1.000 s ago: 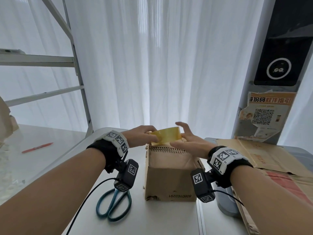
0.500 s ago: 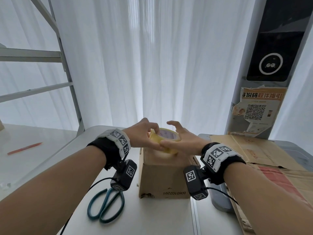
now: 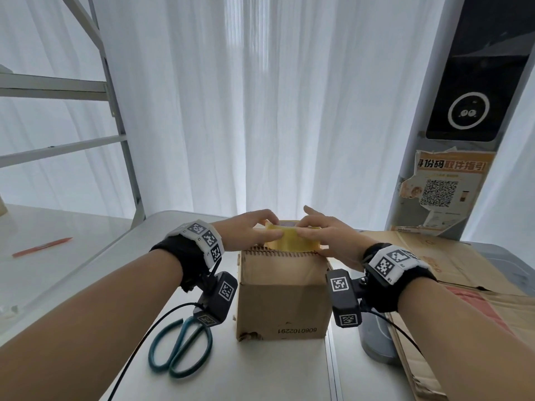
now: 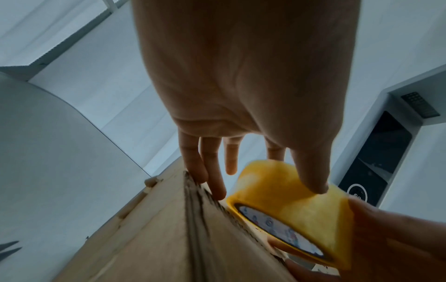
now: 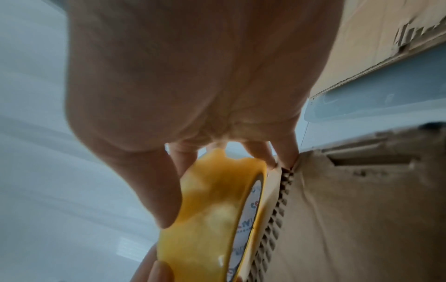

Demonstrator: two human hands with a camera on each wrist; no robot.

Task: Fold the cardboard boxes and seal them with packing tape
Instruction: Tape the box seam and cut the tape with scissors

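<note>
A brown cardboard box (image 3: 282,299) stands upright on the white table (image 3: 95,273), its top flap folded down and a serrated edge at the far rim. A yellow roll of packing tape (image 3: 291,241) sits just above that far rim, held between both hands. My left hand (image 3: 260,231) pinches the roll (image 4: 289,206) from the left, thumb on its outer face, other fingers straight beside the box (image 4: 169,238) edge. My right hand (image 3: 315,235) grips the roll (image 5: 212,209) from the right, thumb on the face, fingers behind it against the box (image 5: 350,219).
Teal-handled scissors (image 3: 182,345) lie on the table left of the box. Flattened cardboard sheets (image 3: 434,256) are stacked at the right over a grey bin lid (image 3: 376,340). An orange pen (image 3: 43,246) lies far left. White curtains and a metal shelf frame (image 3: 121,134) stand behind.
Half a second ago the roll was tilted with its hole up; now its outer face is towards me over the box's far rim. Both hands stayed on it.
</note>
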